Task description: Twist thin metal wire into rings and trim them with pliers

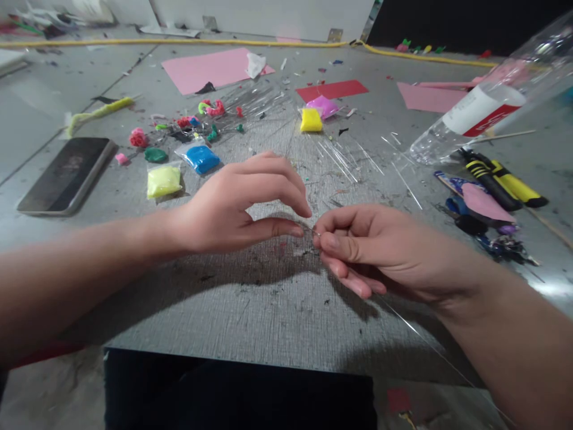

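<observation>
My right hand (358,251) pinches a thin, shiny wire (412,327) between thumb and forefinger, just above the grey table. The wire's long end runs out below the fingers toward the lower right, and a short end sticks out left of the pinch. Close beside that short end is my left hand (250,206), its thumb and forefinger apart with a gap between the tips. Whether the left thumb touches the wire is too fine to make out. Beyond the hands lie several loose straight wires (338,160) of the same sort.
Left of my hands are a phone (67,176) and packets of yellow clay (163,181) and blue clay (202,159). A plastic bottle (483,107) lies slanted at right, near yellow-black pliers (496,176). Pink paper (206,70) and a yellow cable (179,42) are at the back.
</observation>
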`<state>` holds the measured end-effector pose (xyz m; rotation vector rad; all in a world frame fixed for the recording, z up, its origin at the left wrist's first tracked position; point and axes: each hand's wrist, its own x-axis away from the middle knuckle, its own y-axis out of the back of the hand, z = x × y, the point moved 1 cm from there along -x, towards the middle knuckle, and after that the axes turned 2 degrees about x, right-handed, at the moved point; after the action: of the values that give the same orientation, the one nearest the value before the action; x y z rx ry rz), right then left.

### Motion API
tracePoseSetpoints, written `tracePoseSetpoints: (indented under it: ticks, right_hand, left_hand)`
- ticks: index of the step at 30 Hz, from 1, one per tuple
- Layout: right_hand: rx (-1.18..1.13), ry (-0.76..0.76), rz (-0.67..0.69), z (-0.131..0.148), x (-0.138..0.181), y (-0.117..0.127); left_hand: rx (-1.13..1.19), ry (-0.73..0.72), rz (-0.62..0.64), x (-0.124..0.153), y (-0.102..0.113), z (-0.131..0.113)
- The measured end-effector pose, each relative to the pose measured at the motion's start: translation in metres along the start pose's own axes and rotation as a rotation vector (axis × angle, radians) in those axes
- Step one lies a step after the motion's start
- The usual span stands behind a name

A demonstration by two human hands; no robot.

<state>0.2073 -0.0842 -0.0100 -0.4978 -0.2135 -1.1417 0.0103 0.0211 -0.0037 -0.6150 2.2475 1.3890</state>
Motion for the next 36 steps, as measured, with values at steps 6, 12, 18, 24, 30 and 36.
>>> tracePoseSetpoints:
  ticks: [6,12,18,24,30,36]
  right_hand:
    - [-0.042,-0.023,0.009,0.000,0.000,0.001]
    - [-0.026,-0.039,0.008,0.001,0.000,0.001]
    - [-0.003,-0.032,0.017,0.003,0.002,0.001]
    - [-0.039,-0.030,0.011,0.001,0.002,0.001]
    - [-0.063,-0.035,-0.011,0.000,0.000,0.001]
    - [-0.046,-0.041,-0.002,0.000,-0.001,0.002]
  left_hand:
    - [-0.152,-0.070,-0.082,0.005,-0.006,0.002]
    - [-0.145,-0.047,-0.069,0.010,-0.006,0.002]
    - [-0.151,-0.097,-0.065,0.012,-0.006,0.001]
    - [-0.249,-0.160,-0.062,0.013,-0.005,0.001]
    - [-0.381,-0.180,-0.035,0.018,-0.004,0.001]
    - [-0.425,-0.249,-0.020,0.018,-0.003,0.001]
